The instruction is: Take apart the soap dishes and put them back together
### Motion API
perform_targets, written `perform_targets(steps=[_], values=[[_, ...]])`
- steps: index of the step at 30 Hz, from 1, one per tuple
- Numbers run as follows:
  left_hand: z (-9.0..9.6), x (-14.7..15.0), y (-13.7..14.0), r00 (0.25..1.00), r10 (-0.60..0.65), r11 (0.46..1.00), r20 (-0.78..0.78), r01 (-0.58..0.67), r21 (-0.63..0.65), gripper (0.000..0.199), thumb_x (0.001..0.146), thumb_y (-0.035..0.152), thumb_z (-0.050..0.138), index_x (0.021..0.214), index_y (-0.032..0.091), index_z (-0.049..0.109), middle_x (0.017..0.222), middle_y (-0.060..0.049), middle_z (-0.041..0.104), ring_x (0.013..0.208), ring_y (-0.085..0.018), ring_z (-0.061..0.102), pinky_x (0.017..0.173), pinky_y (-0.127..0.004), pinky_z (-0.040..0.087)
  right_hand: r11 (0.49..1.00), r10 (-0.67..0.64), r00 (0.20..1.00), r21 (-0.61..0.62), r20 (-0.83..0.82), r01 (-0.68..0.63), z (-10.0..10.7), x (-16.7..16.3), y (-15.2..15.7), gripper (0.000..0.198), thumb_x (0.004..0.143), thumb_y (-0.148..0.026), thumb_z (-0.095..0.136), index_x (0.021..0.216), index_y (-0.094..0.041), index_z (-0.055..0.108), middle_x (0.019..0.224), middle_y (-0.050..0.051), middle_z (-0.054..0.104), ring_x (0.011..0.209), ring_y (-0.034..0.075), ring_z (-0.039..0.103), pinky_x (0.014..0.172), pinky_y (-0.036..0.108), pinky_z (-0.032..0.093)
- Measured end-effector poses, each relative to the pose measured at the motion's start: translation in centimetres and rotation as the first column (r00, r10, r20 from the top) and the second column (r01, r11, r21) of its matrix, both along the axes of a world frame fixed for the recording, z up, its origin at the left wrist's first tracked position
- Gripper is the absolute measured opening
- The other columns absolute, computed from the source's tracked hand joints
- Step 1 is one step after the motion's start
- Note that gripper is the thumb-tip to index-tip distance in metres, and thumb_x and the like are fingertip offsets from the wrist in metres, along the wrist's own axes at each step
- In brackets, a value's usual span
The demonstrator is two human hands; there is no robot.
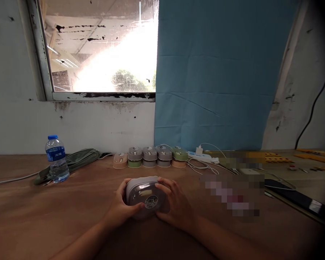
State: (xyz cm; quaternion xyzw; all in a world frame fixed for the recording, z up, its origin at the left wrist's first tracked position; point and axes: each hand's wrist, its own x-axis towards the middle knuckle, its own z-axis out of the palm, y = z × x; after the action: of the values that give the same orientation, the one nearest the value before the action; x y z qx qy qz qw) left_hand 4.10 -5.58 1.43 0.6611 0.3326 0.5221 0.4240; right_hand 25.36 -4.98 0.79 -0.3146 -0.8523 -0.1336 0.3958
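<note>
Between my two hands is a greyish oval plastic box (pixel 137 196) with a clear domed lid and a round printed sticker, tilted so that the lid faces me. My left hand (pixel 121 206) grips its left side, thumb across the lid near the sticker. On the other side my right hand (pixel 176 204) is wrapped around the edge, fingers over the top and thumb low at the front. What the box contains cannot be made out. Beyond it, a row of similar small boxes (pixel 149 157) in grey, green and peach stands along the wall, most of them stacked in pairs.
A water bottle (pixel 56 162) with a blue cap stands at left beside dark green cloth (pixel 82 160). Right of the boxes lie a white power strip (pixel 202 156) and loose cables (pixel 203 167). Farther right are a black flat object (pixel 292 196) and yellow pieces (pixel 278 159).
</note>
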Motion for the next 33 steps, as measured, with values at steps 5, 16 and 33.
perform_targets(steps=[5,16,33], values=[[-0.3,-0.6,-0.5,0.996,-0.007,0.984,-0.084,0.021,0.177,0.067,0.058,0.028,0.071,0.112,0.022,0.032,0.106,-0.006,0.051,0.093,-0.022,0.051,0.078,-0.029,0.045,0.988,0.059,0.998,0.144,-0.026,-0.054,0.5,0.1,-0.4,0.065,0.063,-0.015,0.058,0.118,-0.033,0.026,0.117,0.006,0.037,0.111,0.028,0.040,0.091,0.049,0.034],[0.3,-1.1,-1.0,0.978,0.071,0.929,-0.195,0.006,0.370,0.063,0.056,0.015,0.067,0.109,0.023,0.035,0.107,-0.006,0.049,0.094,-0.023,0.051,0.079,-0.031,0.044,0.969,0.246,0.967,0.055,-0.062,-0.242,0.5,0.3,-0.3,0.059,0.066,-0.026,0.066,0.111,-0.033,0.030,0.126,0.005,0.019,0.122,0.032,0.026,0.095,0.050,0.036],[0.1,-1.8,-0.9,0.964,-0.033,0.859,-0.263,0.162,0.486,0.068,0.049,0.012,0.068,0.108,0.027,0.038,0.108,-0.006,0.052,0.099,-0.026,0.053,0.084,-0.036,0.042,0.829,0.198,0.936,-0.461,-0.289,-0.318,1.0,1.2,-0.3,0.053,0.051,-0.025,0.070,0.098,-0.024,0.045,0.096,0.002,0.057,0.085,0.020,0.057,0.075,0.029,0.047]])
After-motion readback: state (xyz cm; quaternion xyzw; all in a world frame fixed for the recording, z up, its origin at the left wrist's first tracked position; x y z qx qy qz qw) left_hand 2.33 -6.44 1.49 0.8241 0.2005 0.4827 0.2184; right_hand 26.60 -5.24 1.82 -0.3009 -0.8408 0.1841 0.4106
